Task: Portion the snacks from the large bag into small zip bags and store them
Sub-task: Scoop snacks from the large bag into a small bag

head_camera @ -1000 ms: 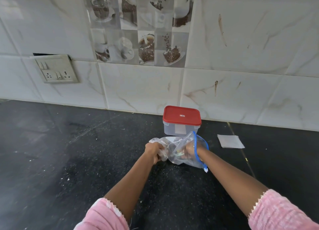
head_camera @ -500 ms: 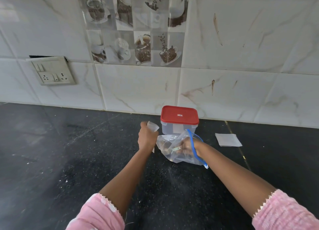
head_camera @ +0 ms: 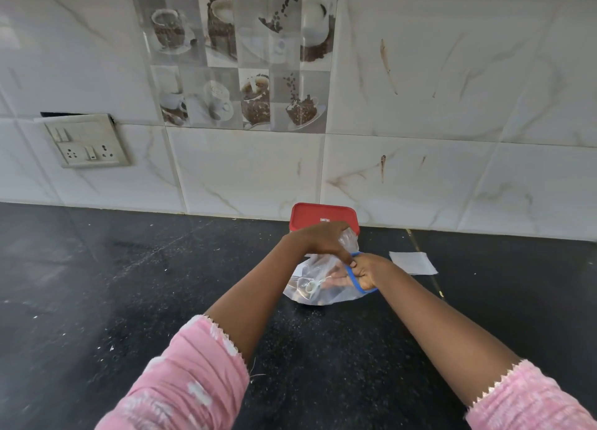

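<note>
Head: left hand (head_camera: 318, 240) and right hand (head_camera: 368, 269) pinch zip bag (head_camera: 323, 297); mouth points right.

1. The red lid (head_camera: 310, 216) carries a small white mark near its middle. It looks like a brand label, but it is too small and blurred to read.
2. Nothing else in the view bears text, a number or a sign that can be read.
</note>
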Available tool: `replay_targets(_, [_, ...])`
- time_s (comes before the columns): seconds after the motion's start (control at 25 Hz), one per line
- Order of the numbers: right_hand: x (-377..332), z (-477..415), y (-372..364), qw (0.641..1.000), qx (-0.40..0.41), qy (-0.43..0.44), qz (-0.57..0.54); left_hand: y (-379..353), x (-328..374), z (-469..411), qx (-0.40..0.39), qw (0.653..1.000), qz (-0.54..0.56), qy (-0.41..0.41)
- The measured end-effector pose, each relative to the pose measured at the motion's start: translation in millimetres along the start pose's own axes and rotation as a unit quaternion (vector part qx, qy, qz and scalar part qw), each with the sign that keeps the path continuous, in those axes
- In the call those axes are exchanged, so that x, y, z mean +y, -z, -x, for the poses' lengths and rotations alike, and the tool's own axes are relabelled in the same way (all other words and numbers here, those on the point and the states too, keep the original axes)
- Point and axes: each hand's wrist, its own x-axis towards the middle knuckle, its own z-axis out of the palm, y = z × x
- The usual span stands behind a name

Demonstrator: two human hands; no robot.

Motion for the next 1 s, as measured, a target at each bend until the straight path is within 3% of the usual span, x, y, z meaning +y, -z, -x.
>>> replay_targets(0.16, [0, 8, 11, 1.000, 0.002, -0.004, 0.028, -16, 1, -10, 0.047, 0.997, 0.063, -0.006])
replay_targets(0.44, [-9, 19, 49, 0.991, 0.103, 0.038, 0.082, -32, 1, -18, 0.155, 0.984, 0.086, 0.023])
replay_targets(1.0, [-24, 57, 101, 0.987, 0.129, 0.098, 0.004, -49, -1, -11, 0.192, 0.967, 0.163, 0.044])
